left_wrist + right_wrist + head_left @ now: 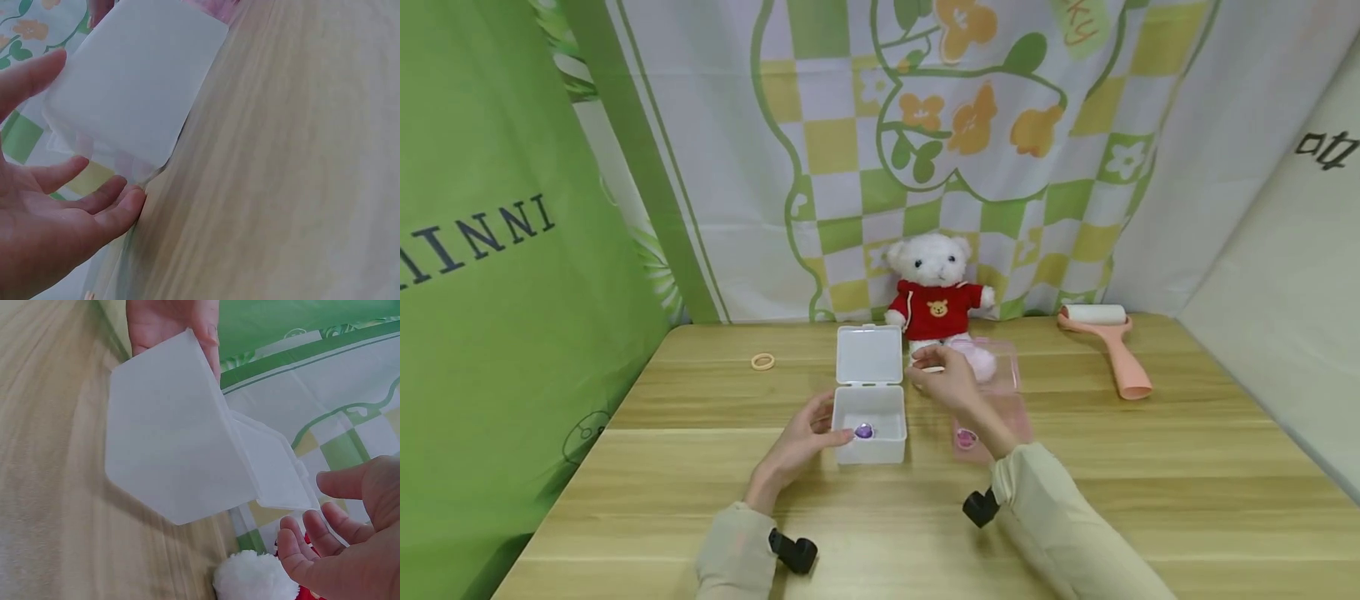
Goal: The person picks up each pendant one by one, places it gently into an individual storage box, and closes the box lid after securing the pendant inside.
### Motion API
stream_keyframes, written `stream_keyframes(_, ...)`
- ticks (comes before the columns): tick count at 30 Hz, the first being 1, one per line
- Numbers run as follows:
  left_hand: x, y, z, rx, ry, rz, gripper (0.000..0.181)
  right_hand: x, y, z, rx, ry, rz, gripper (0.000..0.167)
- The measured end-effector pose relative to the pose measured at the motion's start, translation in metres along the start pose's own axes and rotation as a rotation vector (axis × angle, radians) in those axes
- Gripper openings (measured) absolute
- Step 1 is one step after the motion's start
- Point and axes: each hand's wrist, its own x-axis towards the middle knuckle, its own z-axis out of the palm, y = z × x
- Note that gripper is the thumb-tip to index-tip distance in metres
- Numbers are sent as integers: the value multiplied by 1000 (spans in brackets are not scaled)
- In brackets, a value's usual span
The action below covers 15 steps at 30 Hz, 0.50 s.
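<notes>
A white lidded box stands on the table with its lid tipped back. Inside it lies a purple gem. My left hand rests at the box's left side, thumb by the front rim and fingers loosely spread along the wall. To the right of the raised lid is my right hand, its fingers loosely bent beside the lid's edge. The right wrist view shows nothing gripped between those fingers. Under the right forearm, a pink box, partly hidden, also has its lid up; a pink gem shows there.
Behind the boxes sits a white teddy bear in a red top. An orange ring lies at the back left. A lint roller with a peach handle lies at the back right. Patterned curtains surround the table.
</notes>
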Motion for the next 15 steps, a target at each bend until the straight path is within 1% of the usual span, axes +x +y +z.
stream_keyframes(3,-1,-1,-2,4,-24,8,75,8,-2,3,25,-12,25,27)
stream_keyframes(7,-1,-2,-3,-2,-39,10,76,18,-4,4,14,-27,49,31)
stream_keyframes(10,-1,-2,-3,-1,-35,13,76,25,-5,4,15,-30,77,33)
stream_keyframes(15,-1,-3,-3,1,-30,15,75,36,-5,5,55,-38,109,35)
